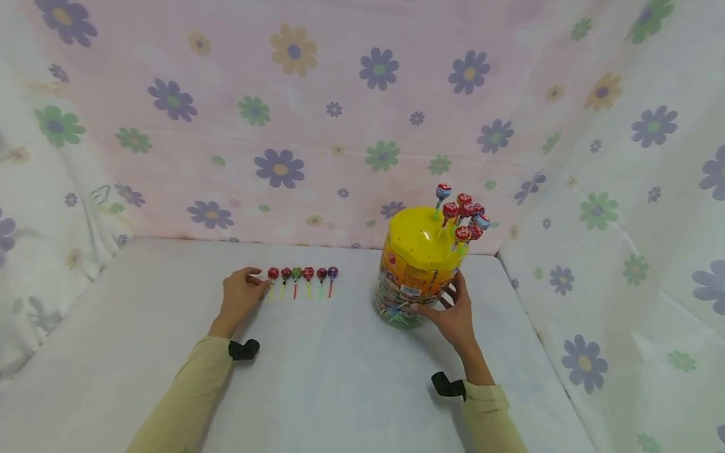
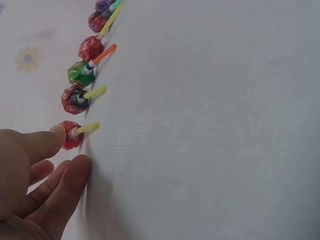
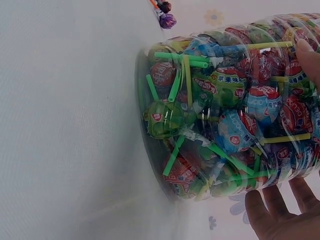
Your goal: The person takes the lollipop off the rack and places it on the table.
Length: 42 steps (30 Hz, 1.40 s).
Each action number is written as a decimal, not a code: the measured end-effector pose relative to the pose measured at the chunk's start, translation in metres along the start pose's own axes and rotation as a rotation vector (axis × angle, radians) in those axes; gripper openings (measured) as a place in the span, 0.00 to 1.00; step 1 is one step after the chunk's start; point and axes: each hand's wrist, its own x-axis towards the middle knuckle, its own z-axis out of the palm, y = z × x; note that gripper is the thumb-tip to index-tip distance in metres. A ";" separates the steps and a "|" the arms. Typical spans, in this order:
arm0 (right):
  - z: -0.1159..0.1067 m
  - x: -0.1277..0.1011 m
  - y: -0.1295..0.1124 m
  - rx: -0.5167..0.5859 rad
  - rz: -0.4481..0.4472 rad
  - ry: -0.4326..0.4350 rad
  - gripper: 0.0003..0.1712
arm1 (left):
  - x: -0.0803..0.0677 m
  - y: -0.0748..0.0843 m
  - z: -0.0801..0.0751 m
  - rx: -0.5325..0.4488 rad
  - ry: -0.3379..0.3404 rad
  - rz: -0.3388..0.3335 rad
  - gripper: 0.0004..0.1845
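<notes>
My left hand (image 1: pixel 241 294) is at the left end of a row of wrapped lollipops on the white table. One fingertip touches the head of the red lollipop (image 2: pixel 73 135) at that end; the other fingers are spread apart from it. On the right stands a clear jar (image 3: pixel 230 110) filled with lollipops, with a yellow lid (image 1: pixel 416 236) and an orange label (image 1: pixel 416 270). My right hand (image 1: pixel 455 314) holds the jar's near right side, thumb in front and fingers round the side. Several lollipops (image 1: pixel 464 211) stick up from the lid's right part.
Beside the red one, the row goes on with a green lollipop (image 1: pixel 296 273) and a purple lollipop (image 1: pixel 333 272) at its right end, sticks toward me. A flowered cloth (image 1: pixel 317 126) hangs behind the table (image 1: pixel 328 384) and at both sides.
</notes>
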 end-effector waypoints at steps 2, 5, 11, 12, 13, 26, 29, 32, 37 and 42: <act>0.000 0.000 0.000 0.000 -0.005 0.003 0.58 | -0.003 0.001 -0.002 -0.002 0.007 0.016 0.21; 0.000 0.001 0.001 0.004 -0.013 0.003 0.58 | -0.007 0.006 -0.003 -0.037 0.009 0.061 0.20; -0.001 0.003 0.000 0.014 -0.003 0.001 0.59 | -0.014 0.038 0.000 -0.157 -0.012 0.214 0.17; -0.001 0.003 0.000 0.016 -0.002 0.000 0.59 | -0.015 0.046 0.001 -0.168 -0.014 0.244 0.17; -0.002 0.003 0.000 0.018 -0.001 -0.002 0.59 | -0.016 0.054 0.003 -0.184 -0.013 0.276 0.17; -0.001 -0.001 -0.005 0.026 0.042 -0.027 0.60 | -0.035 0.152 0.028 -0.516 -0.053 0.492 0.21; 0.000 -0.002 -0.005 0.028 0.047 -0.022 0.60 | -0.035 0.174 0.032 -0.618 -0.097 0.519 0.22; 0.000 -0.002 -0.004 0.032 0.036 -0.019 0.60 | -0.034 0.194 0.035 -0.666 -0.124 0.543 0.24; 0.000 -0.001 -0.003 0.035 0.026 -0.013 0.59 | -0.029 0.222 0.041 -0.661 -0.148 0.573 0.24; 0.000 -0.001 -0.003 0.028 0.023 -0.008 0.59 | -0.023 0.250 0.048 -0.674 -0.187 0.626 0.24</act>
